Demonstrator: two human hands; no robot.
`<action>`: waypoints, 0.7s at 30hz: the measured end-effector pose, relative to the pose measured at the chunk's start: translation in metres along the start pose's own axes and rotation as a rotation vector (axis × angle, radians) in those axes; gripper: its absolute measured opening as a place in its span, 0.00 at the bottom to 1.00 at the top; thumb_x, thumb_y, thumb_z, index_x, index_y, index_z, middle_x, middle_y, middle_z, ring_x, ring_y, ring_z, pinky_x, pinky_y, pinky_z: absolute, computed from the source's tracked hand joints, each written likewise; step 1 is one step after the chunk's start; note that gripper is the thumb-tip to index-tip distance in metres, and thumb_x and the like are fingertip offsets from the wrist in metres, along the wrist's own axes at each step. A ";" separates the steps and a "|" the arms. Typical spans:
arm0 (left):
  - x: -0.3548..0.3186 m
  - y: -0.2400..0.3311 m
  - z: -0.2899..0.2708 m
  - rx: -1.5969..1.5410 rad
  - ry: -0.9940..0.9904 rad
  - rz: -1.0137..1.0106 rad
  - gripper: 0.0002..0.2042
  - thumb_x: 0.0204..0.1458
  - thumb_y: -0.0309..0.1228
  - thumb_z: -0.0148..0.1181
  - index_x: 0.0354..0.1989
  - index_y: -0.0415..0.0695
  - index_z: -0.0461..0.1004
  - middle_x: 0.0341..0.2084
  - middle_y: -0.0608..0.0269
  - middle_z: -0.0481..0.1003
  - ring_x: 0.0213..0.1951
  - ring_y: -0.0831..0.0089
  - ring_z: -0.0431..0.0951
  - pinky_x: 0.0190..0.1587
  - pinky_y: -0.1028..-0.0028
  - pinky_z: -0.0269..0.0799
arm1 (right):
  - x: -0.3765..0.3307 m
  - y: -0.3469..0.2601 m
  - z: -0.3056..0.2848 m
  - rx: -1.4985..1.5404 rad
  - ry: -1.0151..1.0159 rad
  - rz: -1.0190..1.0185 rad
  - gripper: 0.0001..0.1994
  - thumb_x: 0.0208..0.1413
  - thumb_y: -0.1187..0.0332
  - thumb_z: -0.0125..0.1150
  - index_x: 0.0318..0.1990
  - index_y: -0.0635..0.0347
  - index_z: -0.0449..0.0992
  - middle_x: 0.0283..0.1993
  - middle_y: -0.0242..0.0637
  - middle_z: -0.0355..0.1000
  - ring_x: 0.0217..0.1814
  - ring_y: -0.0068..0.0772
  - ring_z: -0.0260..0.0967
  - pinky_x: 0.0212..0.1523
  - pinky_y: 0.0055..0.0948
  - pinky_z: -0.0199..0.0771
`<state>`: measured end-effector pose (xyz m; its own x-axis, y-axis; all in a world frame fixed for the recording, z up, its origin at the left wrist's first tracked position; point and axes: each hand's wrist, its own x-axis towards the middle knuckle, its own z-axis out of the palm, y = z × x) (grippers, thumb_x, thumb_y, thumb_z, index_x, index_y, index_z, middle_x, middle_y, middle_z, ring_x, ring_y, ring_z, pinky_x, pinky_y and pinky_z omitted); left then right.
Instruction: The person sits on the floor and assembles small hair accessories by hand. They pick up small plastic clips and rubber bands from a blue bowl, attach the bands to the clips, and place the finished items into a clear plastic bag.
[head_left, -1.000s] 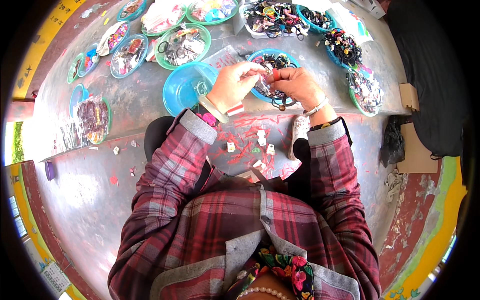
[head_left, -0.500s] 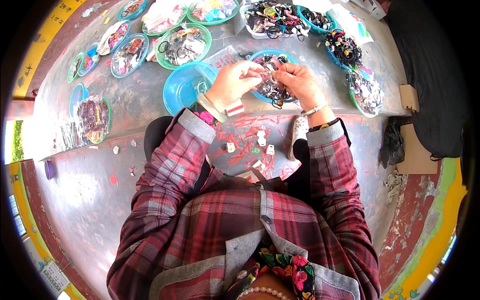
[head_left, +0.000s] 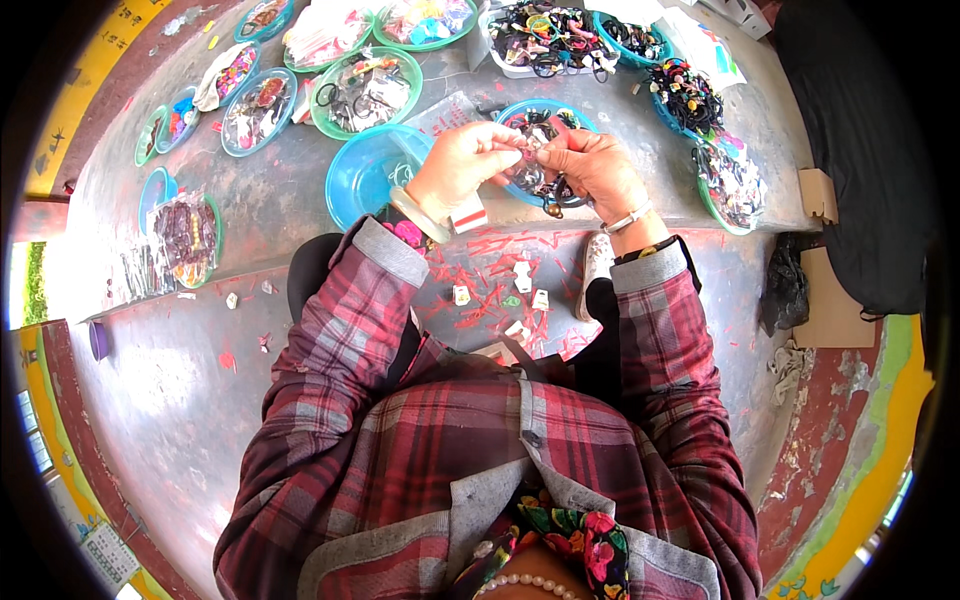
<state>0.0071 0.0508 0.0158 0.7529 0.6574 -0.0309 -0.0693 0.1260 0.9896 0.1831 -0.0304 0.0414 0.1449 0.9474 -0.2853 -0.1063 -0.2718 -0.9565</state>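
Note:
In front of me, my left hand (head_left: 462, 168) has thumb and forefinger closed in a pinch. Opposite it, my right hand (head_left: 600, 172) is closed the same way, with its fingertips almost meeting the left ones. Something small and pale or clear is between the fingertips; I cannot make out its kind. Behind and below both hands is a round blue basin (head_left: 548, 103) of dark hair ties and small packets, partly hidden by my fingers. Left of my left hand stands a larger blue basin (head_left: 340, 195) with a few thin pale loops in it.
Green bowl (head_left: 322, 118) of packets and black loops sits at the back left. White tub (head_left: 490, 50) and blue bowl (head_left: 662, 110) at the back right hold hair ties. Red scraps (head_left: 490, 275) and small white pieces litter the floor between my feet. Bagged dark items (head_left: 187, 232) lie far left.
Both hands stay over the blue basin. My left hand has shifted slightly left, and the right thumb and fingers have changed position a little around the small thing.

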 end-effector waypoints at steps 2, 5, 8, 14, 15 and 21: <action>0.000 0.002 -0.001 -0.013 -0.003 -0.038 0.11 0.51 0.30 0.56 0.41 0.39 0.71 0.30 0.65 0.73 0.29 0.81 0.72 0.32 0.81 0.70 | 0.000 -0.001 -0.001 0.004 -0.002 -0.009 0.05 0.46 0.69 0.63 0.22 0.57 0.75 0.16 0.26 0.67 0.13 0.10 0.50 0.14 0.13 0.44; -0.002 0.006 -0.002 -0.010 -0.020 -0.077 0.11 0.51 0.31 0.56 0.40 0.39 0.71 0.30 0.65 0.73 0.30 0.81 0.72 0.32 0.81 0.70 | 0.001 0.001 -0.002 0.003 -0.017 -0.030 0.06 0.45 0.69 0.64 0.21 0.57 0.74 0.16 0.25 0.66 0.13 0.10 0.51 0.15 0.13 0.45; -0.002 0.006 -0.002 -0.006 -0.028 -0.057 0.12 0.50 0.32 0.56 0.40 0.39 0.72 0.31 0.65 0.73 0.30 0.81 0.72 0.32 0.81 0.70 | 0.001 0.000 0.001 -0.056 -0.007 -0.075 0.07 0.43 0.69 0.65 0.20 0.57 0.74 0.16 0.24 0.65 0.14 0.11 0.52 0.16 0.14 0.48; -0.001 0.003 0.007 0.168 -0.027 0.057 0.13 0.51 0.35 0.56 0.39 0.38 0.72 0.33 0.66 0.74 0.31 0.81 0.72 0.33 0.80 0.69 | 0.001 0.006 0.006 -0.385 0.059 -0.125 0.07 0.41 0.69 0.66 0.25 0.61 0.75 0.18 0.30 0.69 0.22 0.19 0.66 0.22 0.23 0.64; -0.001 -0.002 0.008 0.237 -0.026 0.114 0.12 0.51 0.34 0.55 0.38 0.38 0.72 0.32 0.66 0.74 0.31 0.81 0.72 0.33 0.80 0.69 | 0.002 0.010 0.009 -0.423 0.074 -0.128 0.08 0.40 0.68 0.66 0.26 0.61 0.75 0.18 0.32 0.69 0.22 0.22 0.68 0.23 0.25 0.65; -0.001 -0.016 0.018 0.476 0.164 0.190 0.08 0.47 0.29 0.53 0.31 0.37 0.73 0.24 0.62 0.74 0.28 0.78 0.72 0.31 0.77 0.66 | 0.000 0.020 0.023 -0.911 0.209 -0.530 0.07 0.40 0.65 0.62 0.23 0.59 0.73 0.22 0.45 0.70 0.26 0.46 0.69 0.27 0.36 0.67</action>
<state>0.0194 0.0346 0.0025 0.6409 0.7482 0.1715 0.1385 -0.3325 0.9329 0.1586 -0.0316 0.0238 0.1313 0.9574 0.2573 0.7802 0.0603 -0.6226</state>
